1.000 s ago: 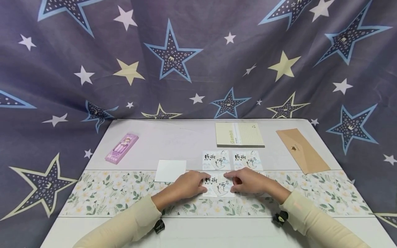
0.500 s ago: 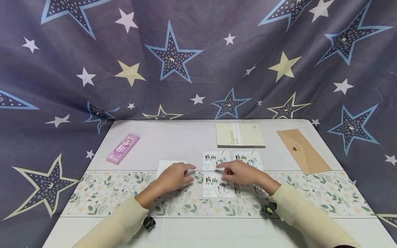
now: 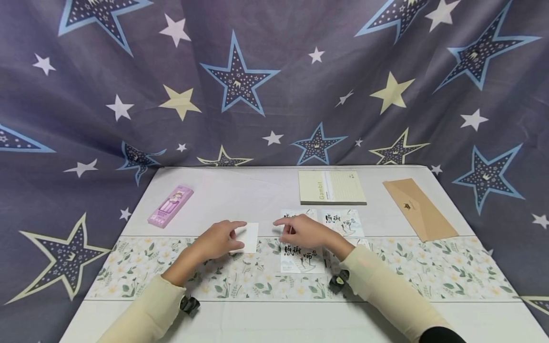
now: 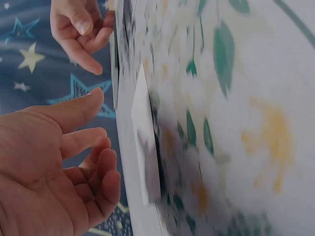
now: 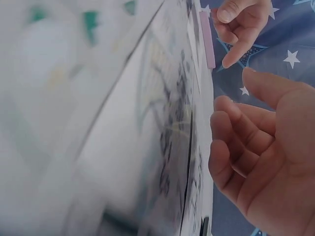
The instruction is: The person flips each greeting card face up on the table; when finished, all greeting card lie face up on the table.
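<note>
A blank white card (image 3: 249, 237) lies on the table, and my left hand (image 3: 220, 239) hovers over its left part with the index finger stretched out. In the left wrist view the left hand (image 4: 64, 162) has loosely curled fingers and holds nothing beside the white card (image 4: 145, 152). My right hand (image 3: 302, 231) hovers over the far-left printed card (image 3: 300, 212), index finger pointing left. It also holds nothing in the right wrist view (image 5: 251, 147). A printed card (image 3: 301, 259) lies in front of the right hand and another (image 3: 344, 223) to its right.
A pink box (image 3: 170, 206) lies at the left. A pale green notebook (image 3: 331, 187) and a brown envelope (image 3: 418, 208) lie at the back right. A floral runner (image 3: 429, 271) crosses the white table. A star-patterned cloth (image 3: 257, 95) hangs behind.
Both hands left the near printed card and moved left and farther away. The left hand is now over the white card, the right over the far-left printed card.
</note>
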`<state>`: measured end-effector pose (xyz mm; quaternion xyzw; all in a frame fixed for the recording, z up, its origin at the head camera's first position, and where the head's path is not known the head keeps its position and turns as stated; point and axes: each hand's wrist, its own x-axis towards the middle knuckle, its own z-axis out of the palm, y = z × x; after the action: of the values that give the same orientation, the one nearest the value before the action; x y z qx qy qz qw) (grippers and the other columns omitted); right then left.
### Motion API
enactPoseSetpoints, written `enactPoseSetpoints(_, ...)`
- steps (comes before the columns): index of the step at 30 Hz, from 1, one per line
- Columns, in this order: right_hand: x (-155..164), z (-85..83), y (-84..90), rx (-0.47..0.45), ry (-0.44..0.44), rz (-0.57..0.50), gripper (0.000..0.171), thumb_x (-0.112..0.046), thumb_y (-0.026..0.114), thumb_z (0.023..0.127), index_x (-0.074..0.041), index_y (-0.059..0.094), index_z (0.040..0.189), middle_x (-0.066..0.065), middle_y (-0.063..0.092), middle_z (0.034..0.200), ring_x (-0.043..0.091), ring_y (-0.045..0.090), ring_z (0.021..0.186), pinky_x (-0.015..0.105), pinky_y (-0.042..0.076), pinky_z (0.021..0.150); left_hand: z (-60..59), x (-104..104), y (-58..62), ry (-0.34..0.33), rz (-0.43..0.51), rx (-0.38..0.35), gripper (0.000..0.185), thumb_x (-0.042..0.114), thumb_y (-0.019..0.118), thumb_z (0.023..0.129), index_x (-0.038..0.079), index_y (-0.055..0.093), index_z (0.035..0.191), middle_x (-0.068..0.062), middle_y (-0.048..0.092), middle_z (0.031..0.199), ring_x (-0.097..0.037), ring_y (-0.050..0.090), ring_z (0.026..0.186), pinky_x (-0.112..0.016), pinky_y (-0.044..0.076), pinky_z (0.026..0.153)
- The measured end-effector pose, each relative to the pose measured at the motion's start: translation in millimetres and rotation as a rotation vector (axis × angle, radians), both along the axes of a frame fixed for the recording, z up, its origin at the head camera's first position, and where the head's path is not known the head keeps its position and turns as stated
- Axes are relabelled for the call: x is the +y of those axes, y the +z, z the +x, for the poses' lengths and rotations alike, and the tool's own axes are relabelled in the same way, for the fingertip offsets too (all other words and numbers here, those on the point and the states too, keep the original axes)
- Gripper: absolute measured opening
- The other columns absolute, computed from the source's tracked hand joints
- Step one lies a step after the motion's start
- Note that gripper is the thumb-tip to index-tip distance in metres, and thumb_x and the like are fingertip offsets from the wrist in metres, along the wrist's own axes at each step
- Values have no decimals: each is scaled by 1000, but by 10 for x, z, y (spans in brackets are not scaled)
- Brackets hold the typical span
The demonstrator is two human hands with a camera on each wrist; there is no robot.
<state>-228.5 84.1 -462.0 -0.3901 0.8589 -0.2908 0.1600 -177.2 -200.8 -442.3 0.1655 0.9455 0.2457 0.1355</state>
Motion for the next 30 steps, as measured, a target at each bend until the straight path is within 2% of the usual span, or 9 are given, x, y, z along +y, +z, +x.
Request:
enactPoseSetpoints(7,-259,-65,-24,-35,-20,-9,51,-31,60,93,-11,50,139,-12,66,89,-1,62,79,22,50,80,-27,-293,-21,40,-19,-39,68,22,73,85,9,43,144,-4,50,83,-15,42,67,-29,37,62)
enactPoseSetpoints(14,-445,-124,-68,-68,-18,-11,51,-30,60,94,-11,49,140,-11,66,88,2,60,74,23,49,80,-42,-517,-89,31,-24,-80,75,20,74,83,6,37,147,-4,47,79,-15,40,69,-30,35,65)
enactPoseSetpoints(21,-572,-153,-127,-46,-45,57,56,-30,62,92,-10,46,142,-13,64,79,1,55,64,21,46,77,-42,-563,-205,60,-34,-88,74,16,73,83,7,37,147,-3,46,76,-16,40,65,-29,35,62)
enactPoseSetpoints(30,-626,-163,-141,-78,-109,55,56,-27,61,92,-8,45,142,-10,51,57,5,40,48,22,39,58,-47,-532,-214,114,-67,-68,75,14,76,80,10,40,146,-3,48,77,-15,43,67,-29,36,62)
